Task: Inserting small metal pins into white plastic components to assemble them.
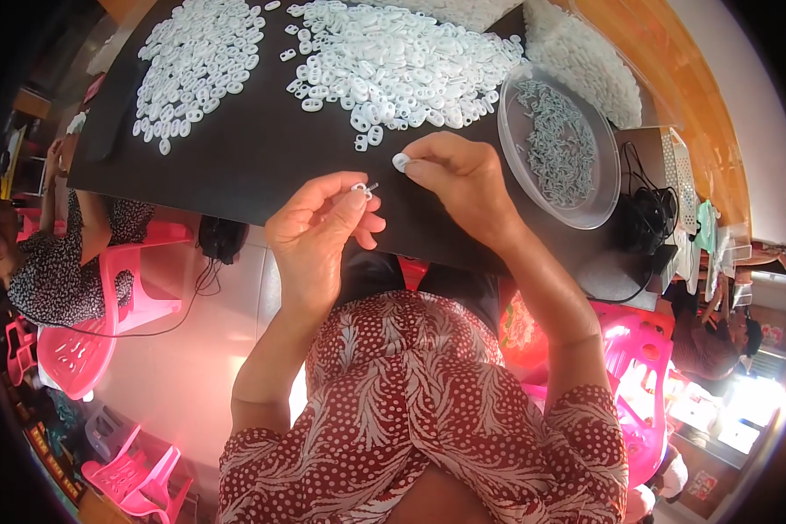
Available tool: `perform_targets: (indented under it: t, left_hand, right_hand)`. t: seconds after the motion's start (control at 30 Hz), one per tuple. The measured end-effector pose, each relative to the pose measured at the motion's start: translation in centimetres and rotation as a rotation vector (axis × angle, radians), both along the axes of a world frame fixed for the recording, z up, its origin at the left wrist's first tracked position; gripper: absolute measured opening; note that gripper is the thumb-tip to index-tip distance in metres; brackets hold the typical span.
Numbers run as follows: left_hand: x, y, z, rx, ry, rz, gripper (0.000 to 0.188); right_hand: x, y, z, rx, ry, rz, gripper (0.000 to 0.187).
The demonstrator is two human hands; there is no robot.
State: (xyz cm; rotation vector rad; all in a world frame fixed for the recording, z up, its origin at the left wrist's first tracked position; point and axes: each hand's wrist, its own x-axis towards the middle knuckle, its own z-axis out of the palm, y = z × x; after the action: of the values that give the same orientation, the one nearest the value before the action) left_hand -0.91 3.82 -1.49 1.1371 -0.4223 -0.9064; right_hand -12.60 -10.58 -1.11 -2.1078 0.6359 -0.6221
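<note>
Over the near edge of the dark table (262, 166), my left hand (313, 229) pinches a small white plastic piece (359, 188) between thumb and fingertips. A small grey screw (372, 187) sticks out of that piece. To its right and a little higher, my right hand (463, 179) is closed on a white oval plastic piece (400, 162), held by thumb and forefinger. The two pieces are apart. Beyond my hands lies a large heap of white plastic pieces (402, 70), many with two holes. A round clear tub (508, 144) of grey screws (561, 144) stands right of my right hand.
Another pile of white oval pieces (199, 70) lies at the far left. A clear bag of white pieces (585, 70) rests behind the tub. Black cables (651, 205) hang at the right. A person (52, 253) sits at left by a pink chair (83, 349).
</note>
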Motion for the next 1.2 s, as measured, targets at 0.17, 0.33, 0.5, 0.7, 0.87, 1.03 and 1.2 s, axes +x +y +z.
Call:
perform_targets:
  t: [0.17,0.33,0.5,0.7,0.87,1.03,1.2]
  left_hand:
    - [-0.8,-0.5,0.3,-0.045,-0.021,0.001,0.022]
    - [-1.2,-0.6,0.4,-0.039,-0.047,-0.029,0.024]
    - [-1.8,-0.6,0.7,-0.030,-0.093,0.011,0.020]
    - [-2.2,-0.5,0.5,-0.016,-0.099,0.000,0.019]
    - [-2.3,-0.4,0.6,0.019,-0.126,0.004,0.019]
    - [-2.2,-0.4,0.4,0.030,-0.131,-0.006,0.020]
    - [-2.2,-0.4,0.4,0.046,-0.134,-0.010,0.020]
  right_hand:
    - [-0.8,0.3,2.1,0.613,-0.011,0.033,0.014]
    - [-1.3,0.3,2.3,0.847,-0.054,0.061,0.021]
    - [-1.6,0.6,2.5,0.895,-0.070,0.057,0.020]
    - [-1.7,0.6,2.5,0.896,-0.035,0.074,0.021]
    - [-1.7,0.5,2.5,0.838,-0.005,0.106,0.022]
    - [-1.4,0.4,2.8,0.763,0.047,0.096,0.021]
    - [-1.3,0.5,3.3,0.710,0.081,0.092,0.020]
